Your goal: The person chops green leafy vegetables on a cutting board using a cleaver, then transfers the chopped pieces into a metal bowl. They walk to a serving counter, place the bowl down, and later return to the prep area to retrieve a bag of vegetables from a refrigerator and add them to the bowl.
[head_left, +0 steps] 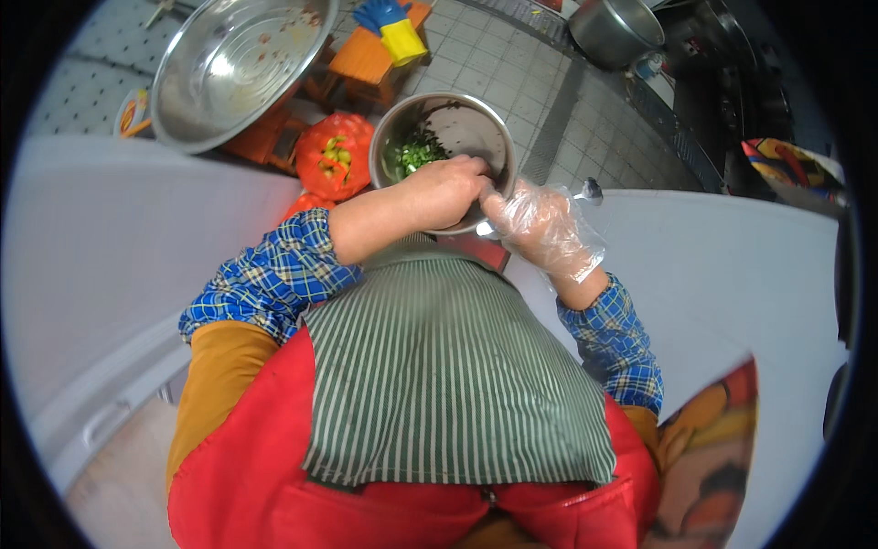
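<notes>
My left hand [446, 189] is bare and reaches across the near rim of a steel pot [508, 147]. Its curled fingers meet the thumb side of my right hand [542, 219]; whether they pinch anything is hidden. A clear plastic disposable glove [573, 237] covers my right hand, which is beside the pot's right rim. From behind that hand the head of a metal spoon [590, 191] sticks out, and another shiny metal piece shows below the thumb. Chopped green leaves [420, 152] lie at the left inside the pot, with darker bits near them.
A red plastic bag [322, 177] holding green and yellow peppers [335, 156] is left of the pot. Beyond it a large steel basin [226, 75] tilts over wooden stools [274, 141]. Blue-and-yellow rubber gloves [401, 34] rest on another stool [360, 60]. A metal pot [610, 34] stands back right.
</notes>
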`<state>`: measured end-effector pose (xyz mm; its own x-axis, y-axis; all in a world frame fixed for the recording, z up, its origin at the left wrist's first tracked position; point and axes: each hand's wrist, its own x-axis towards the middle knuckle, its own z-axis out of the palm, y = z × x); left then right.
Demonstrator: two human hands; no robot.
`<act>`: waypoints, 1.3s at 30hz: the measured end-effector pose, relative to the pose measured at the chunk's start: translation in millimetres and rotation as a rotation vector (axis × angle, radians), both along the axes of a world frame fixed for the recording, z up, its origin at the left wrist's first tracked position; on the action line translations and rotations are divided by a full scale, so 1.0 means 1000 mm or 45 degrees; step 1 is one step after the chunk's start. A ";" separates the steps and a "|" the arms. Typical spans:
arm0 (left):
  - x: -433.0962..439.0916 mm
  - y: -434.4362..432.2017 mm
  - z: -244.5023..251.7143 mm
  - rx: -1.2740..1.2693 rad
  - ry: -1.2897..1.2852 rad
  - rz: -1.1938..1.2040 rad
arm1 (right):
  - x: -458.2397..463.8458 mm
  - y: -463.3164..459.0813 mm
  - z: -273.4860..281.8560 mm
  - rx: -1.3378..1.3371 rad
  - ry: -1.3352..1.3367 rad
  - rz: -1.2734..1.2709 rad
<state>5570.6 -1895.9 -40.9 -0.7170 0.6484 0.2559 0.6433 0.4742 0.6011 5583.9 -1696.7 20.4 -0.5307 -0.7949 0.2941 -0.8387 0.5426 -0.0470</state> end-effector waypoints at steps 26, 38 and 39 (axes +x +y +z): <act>-0.329 -0.027 0.048 0.121 -0.036 0.843 | -0.422 0.078 -0.001 -0.180 -0.373 -0.052; -0.752 -0.045 0.029 0.266 -0.205 0.745 | -0.760 0.125 -0.047 0.184 -0.256 -0.627; -0.800 -0.030 0.044 0.219 -0.039 0.610 | -0.778 0.131 -0.047 0.180 -0.326 -0.730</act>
<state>4770.2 -1926.3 2.9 -0.9323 0.1953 0.3044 0.3589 0.6039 0.7117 4805.8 -1565.2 -26.1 -0.9224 -0.3859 0.0152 -0.3854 0.9170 -0.1026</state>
